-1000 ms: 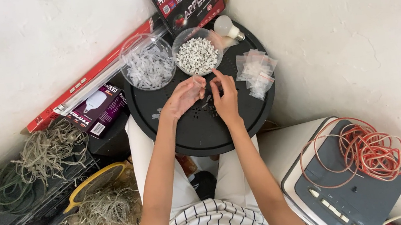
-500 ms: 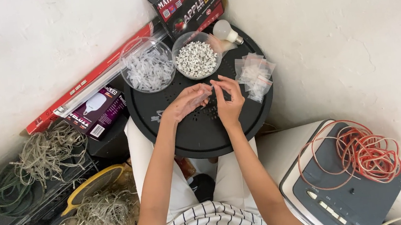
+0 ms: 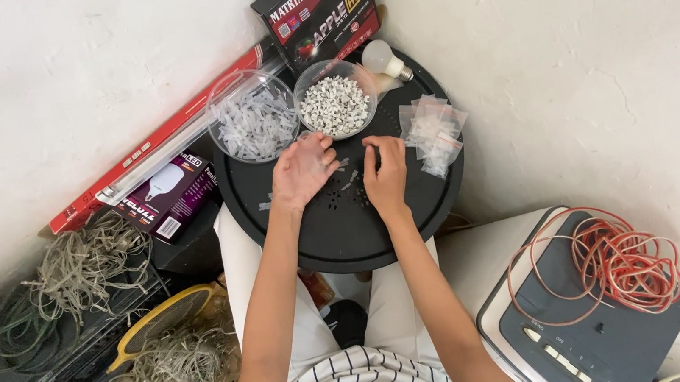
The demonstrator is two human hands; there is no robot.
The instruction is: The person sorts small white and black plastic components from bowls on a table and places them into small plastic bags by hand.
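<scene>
Small clear plastic pieces (image 3: pixel 343 167) lie scattered on the round black tray table (image 3: pixel 345 233), between and just under the two hands. The left hand (image 3: pixel 303 169) rests palm down over them, fingers loosely spread and curved; whether it pinches anything cannot be told. The right hand (image 3: pixel 385 173) has fingers curled in close toward the thumb, a narrow pinch, but any piece held there is too small to make out.

Against half a second ago: the hands sit in much the same spot on the tray, the left now flatter and spread, the right drawn in tighter. The view has tipped, so more of the black-and-red box at the wall shows.

Just beyond the left hand stands a clear round plastic bowl of translucent strips (image 3: pixel 254 126), tangled and glossy. Beside it, a clear round bowl of small white clips (image 3: pixel 334 104), chunky and matte. A white bulb with a metal base (image 3: pixel 386 59) lies past that bowl. Near the right hand, a loose heap of small clear plastic bags (image 3: pixel 432 133), crinkled.

Off the tray: a black-and-red cardboard box (image 3: pixel 321 10) leans on the rough white wall; a long red box (image 3: pixel 164 143) and a purple bulb carton (image 3: pixel 170 195) lie to the left. Tangled pale wire (image 3: pixel 88 266) piles on the floor, and a coil of orange cable (image 3: pixel 621 257) sits on a grey-blue device (image 3: pixel 595 332).
</scene>
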